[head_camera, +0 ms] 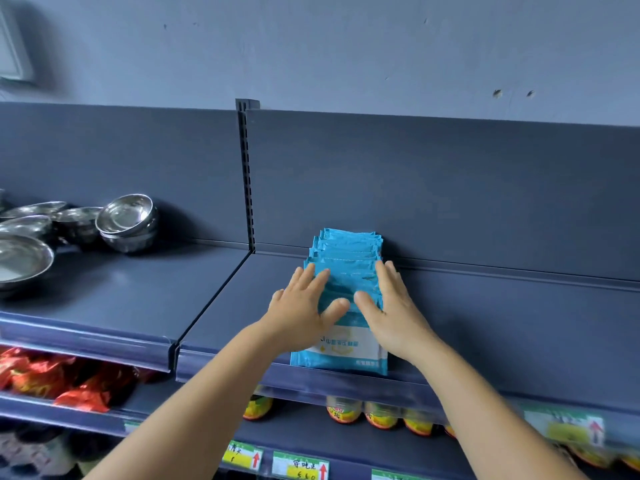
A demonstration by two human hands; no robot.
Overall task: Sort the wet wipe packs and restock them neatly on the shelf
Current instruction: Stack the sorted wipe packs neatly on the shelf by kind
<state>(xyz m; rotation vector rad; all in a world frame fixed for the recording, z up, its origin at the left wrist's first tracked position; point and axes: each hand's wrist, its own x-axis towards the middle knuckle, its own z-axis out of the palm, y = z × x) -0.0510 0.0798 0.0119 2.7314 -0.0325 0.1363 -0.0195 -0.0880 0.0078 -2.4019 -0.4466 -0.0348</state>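
We reach both hands onto the top shelf (485,317), where a row of blue wet wipe packs (346,261) runs from the back panel (433,188) to the front lip, each pack overlapping the next. Our left hand (304,306) lies flat on the row's left edge, fingers straight and together, thumb spread across the packs. Our right hand (391,306) presses the row's right edge the same way, fingers straight, thumb angled inward until it nearly meets the left thumb. Neither hand curls round anything; the row sits squeezed between our two palms. The front pack (346,351) shows a white label and reaches the shelf's front lip. To the left, beyond the slotted upright (246,174), steel bowls (126,220) stand stacked on the neighbouring shelf. On the tier below we see red packets (52,379) at left, jars (346,412) under the packs, and price tags (300,465) with red arrows along the rails.
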